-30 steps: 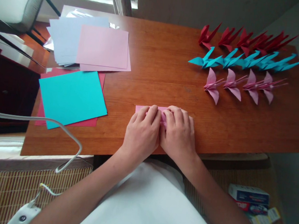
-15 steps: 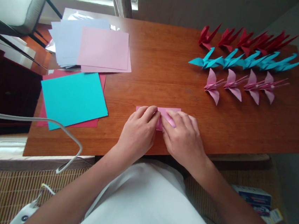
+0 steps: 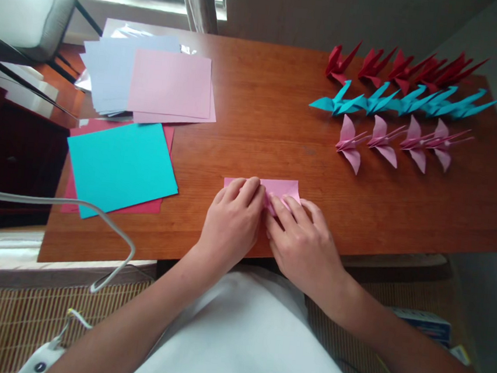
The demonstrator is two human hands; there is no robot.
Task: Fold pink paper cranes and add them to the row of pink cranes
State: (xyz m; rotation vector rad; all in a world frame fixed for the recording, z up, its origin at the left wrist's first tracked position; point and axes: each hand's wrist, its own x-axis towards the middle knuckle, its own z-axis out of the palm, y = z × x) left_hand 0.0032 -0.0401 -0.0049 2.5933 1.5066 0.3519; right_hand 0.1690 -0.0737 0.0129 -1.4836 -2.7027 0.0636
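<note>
A sheet of pink paper (image 3: 280,186) lies near the table's front edge, and both hands cover its lower part. My left hand (image 3: 233,215) is closed over its left side, fingers bent and bunched at the tips. On the right side, my right hand (image 3: 303,236) presses the paper with curled fingers, its fingertips close to the left hand's. A fold shows between the hands, though its lower edge is hidden under them. Back right stand rows of folded paper cranes: red cranes (image 3: 337,64), blue cranes (image 3: 339,103) and pink cranes (image 3: 347,144).
At the left of the wooden table (image 3: 257,93) lie pale pink sheets (image 3: 170,84) over bluish-white sheets (image 3: 110,73). Nearer, turquoise sheets (image 3: 122,168) overlap red sheets (image 3: 154,205). A white cable (image 3: 108,220) curves past the left front corner. A chair (image 3: 28,7) stands back left.
My right hand has shifted slightly right and down, its fingers drawn back across the pink paper, so more of its upper right corner shows. My left hand stays nearly in place.
</note>
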